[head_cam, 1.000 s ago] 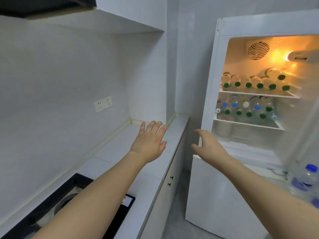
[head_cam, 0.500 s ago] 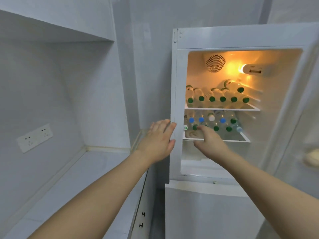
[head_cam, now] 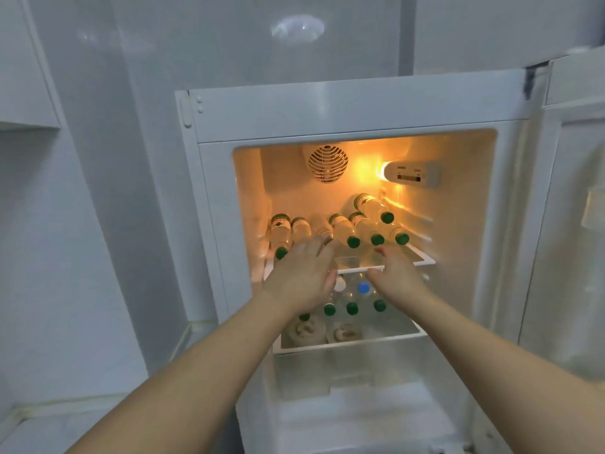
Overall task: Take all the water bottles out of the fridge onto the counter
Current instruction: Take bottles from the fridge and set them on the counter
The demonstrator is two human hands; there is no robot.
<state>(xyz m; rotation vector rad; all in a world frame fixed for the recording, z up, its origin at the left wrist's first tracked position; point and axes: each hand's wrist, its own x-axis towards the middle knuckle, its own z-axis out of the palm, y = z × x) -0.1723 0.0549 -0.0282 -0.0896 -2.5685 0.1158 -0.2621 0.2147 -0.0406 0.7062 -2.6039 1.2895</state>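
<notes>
The white fridge (head_cam: pixel 327 106) stands open and lit inside. On its upper shelf (head_cam: pixel 422 257) lie several clear water bottles with green caps (head_cam: pixel 342 229), caps facing me, one stacked on top at the right. More bottles with green, blue and white caps (head_cam: pixel 352 304) lie on the lower shelf. My left hand (head_cam: pixel 302 276) reaches in at the upper shelf's front edge, fingers straight, over the left bottles. My right hand (head_cam: pixel 394 271) is beside it at the shelf edge, fingers relaxed. Neither hand holds anything.
The counter (head_cam: pixel 42 430) is at the lower left, next to the fridge. The fridge door (head_cam: pixel 576 224) stands open at the right. White rolled items (head_cam: pixel 306 329) sit below the lower shelf. A fan grille (head_cam: pixel 327 163) and lamp are at the back.
I have turned from the counter to face the fridge. Both hands moved forward and up, from the fridge frame and lower shelf to the front of the upper shelf.
</notes>
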